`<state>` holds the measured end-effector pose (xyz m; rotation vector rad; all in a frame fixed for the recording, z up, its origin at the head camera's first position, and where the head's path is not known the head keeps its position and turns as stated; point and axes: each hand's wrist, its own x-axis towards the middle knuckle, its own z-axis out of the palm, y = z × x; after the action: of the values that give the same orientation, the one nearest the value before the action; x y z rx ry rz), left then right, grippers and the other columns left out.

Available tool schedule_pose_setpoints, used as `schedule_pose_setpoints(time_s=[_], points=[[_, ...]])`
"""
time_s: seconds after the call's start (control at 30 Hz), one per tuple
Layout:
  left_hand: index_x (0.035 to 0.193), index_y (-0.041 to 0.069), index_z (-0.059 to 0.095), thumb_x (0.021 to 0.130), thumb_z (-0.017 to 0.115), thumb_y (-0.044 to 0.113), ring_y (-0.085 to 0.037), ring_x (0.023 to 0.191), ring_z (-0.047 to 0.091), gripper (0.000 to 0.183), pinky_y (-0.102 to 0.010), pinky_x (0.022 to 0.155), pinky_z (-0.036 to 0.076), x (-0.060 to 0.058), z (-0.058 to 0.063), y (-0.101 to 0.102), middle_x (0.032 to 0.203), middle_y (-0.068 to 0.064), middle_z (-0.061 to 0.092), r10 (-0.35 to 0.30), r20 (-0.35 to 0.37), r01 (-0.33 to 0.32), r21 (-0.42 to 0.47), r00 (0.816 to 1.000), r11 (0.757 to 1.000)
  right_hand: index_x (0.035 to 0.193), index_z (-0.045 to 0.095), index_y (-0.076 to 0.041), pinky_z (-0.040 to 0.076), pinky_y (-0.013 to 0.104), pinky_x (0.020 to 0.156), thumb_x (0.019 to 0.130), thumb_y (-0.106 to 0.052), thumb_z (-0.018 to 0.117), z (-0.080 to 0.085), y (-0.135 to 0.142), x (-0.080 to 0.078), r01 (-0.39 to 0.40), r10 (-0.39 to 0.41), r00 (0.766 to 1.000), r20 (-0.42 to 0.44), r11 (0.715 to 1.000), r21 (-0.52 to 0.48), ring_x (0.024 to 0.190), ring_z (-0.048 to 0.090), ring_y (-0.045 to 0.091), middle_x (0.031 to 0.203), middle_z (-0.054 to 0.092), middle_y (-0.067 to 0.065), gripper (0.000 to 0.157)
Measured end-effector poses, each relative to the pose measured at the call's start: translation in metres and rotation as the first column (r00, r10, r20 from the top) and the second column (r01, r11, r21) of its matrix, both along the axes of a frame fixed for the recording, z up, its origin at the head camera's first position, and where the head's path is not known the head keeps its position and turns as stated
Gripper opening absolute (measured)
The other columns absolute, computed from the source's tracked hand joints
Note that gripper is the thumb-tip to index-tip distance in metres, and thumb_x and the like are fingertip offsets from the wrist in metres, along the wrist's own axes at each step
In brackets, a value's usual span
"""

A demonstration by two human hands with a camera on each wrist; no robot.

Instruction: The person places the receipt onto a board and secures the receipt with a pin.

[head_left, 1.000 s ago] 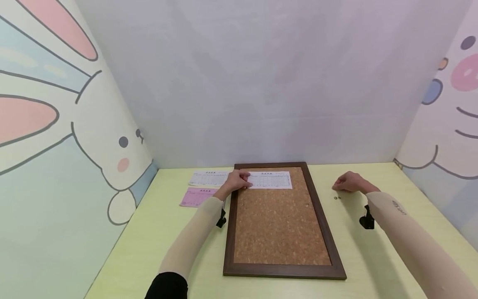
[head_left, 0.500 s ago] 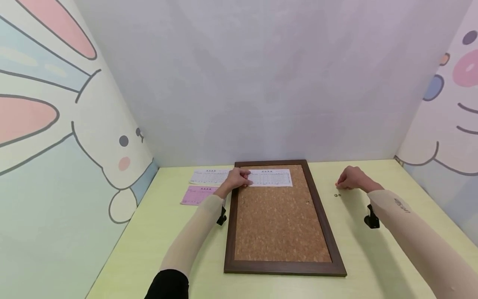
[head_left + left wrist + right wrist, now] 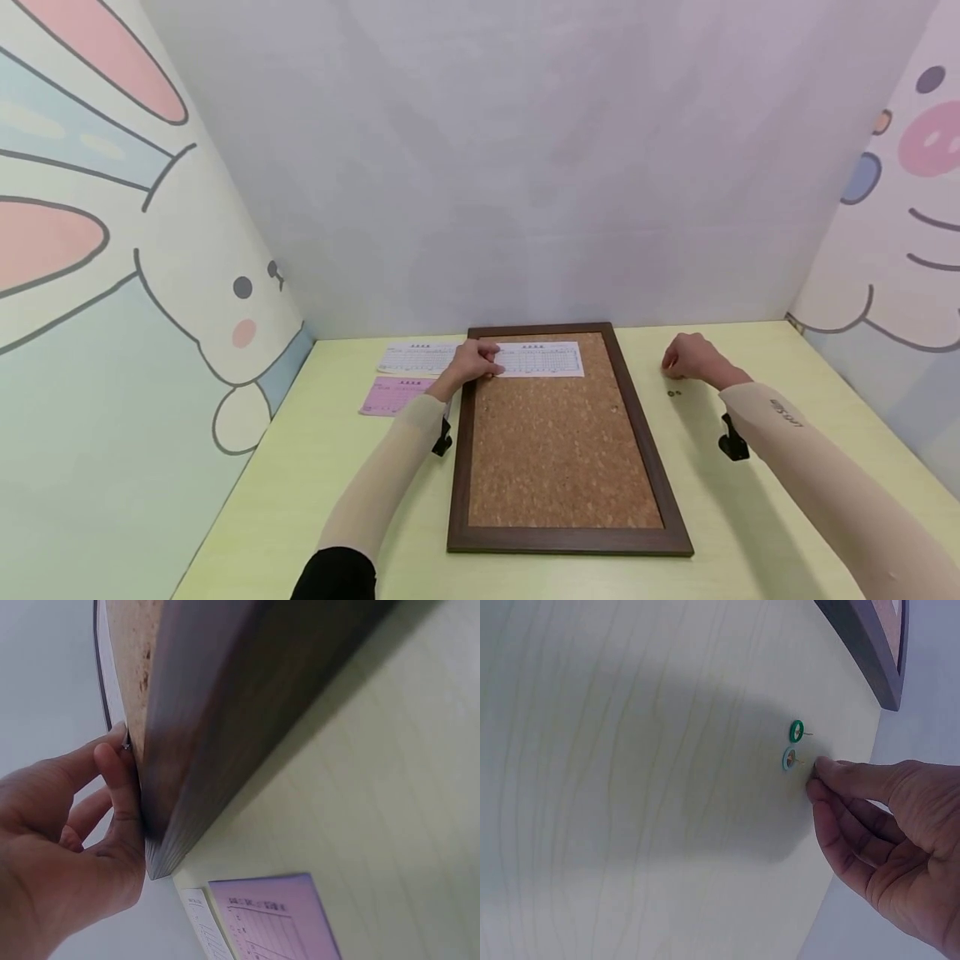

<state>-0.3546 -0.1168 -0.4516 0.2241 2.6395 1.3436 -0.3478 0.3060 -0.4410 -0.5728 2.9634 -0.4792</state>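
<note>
A white printed sheet [image 3: 542, 359] with a grid lies across the top of a cork board [image 3: 562, 467] in a dark brown wooden frame. My left hand [image 3: 471, 362] holds the sheet's left end against the board; in the left wrist view, a tiny silvery piece [image 3: 127, 746] shows by the fingertips. To the right of the board, my right hand [image 3: 693, 358] is low over the tabletop, thumb and forefinger pinched around something small that they mostly hide. Beside those fingertips lie a green ring-shaped thumbtack [image 3: 796, 731] and a pale blue one [image 3: 789, 759], both with points sideways.
Left of the board, another white printed sheet [image 3: 416, 358] and a pink printed sheet [image 3: 393, 396] lie on the pale yellow table [image 3: 315, 467]. A grey-white wall [image 3: 525, 167] rises behind, with cartoon-painted panels at both sides. Small pale spots show on the cork.
My right hand has shifted slightly beside the two thumbtacks, its fingers now more bunched. My left hand and the sheet it holds keep their place; the whole view sways a little.
</note>
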Motion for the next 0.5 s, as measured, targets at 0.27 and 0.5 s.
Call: schedule_pose_setpoints(time_s=[0.27,0.5], points=[[0.128,-0.005,0.066,0.089,0.076,0.003,-0.008,0.064,0.053,0.041,-0.017,0.06,0.044,0.0015,0.0018,-0.0009,0.08,-0.003,0.054,0.004,-0.004,-0.004,-0.002,1.0,1.0,0.082,0.079,0.004,0.045,0.029,0.059,0.08,0.002,0.071,0.0026,-0.001,-0.001,-0.024,0.024,1.0,0.015,1.0,-0.012,0.061,0.055,0.013,0.076,0.075,0.012,0.009],[0.131,-0.004,0.065,0.09,0.076,0.003,-0.008,0.064,0.053,0.043,-0.017,0.06,0.045,0.0011,0.0018,-0.0021,0.08,-0.002,0.054,0.005,0.004,-0.005,0.0,1.0,1.0,0.078,0.078,0.003,0.044,0.028,0.058,0.08,0.003,0.07,0.0027,-0.0034,-0.0009,-0.04,0.04,0.999,-0.01,0.999,0.001,0.059,0.053,0.011,0.07,0.073,0.008,0.008]])
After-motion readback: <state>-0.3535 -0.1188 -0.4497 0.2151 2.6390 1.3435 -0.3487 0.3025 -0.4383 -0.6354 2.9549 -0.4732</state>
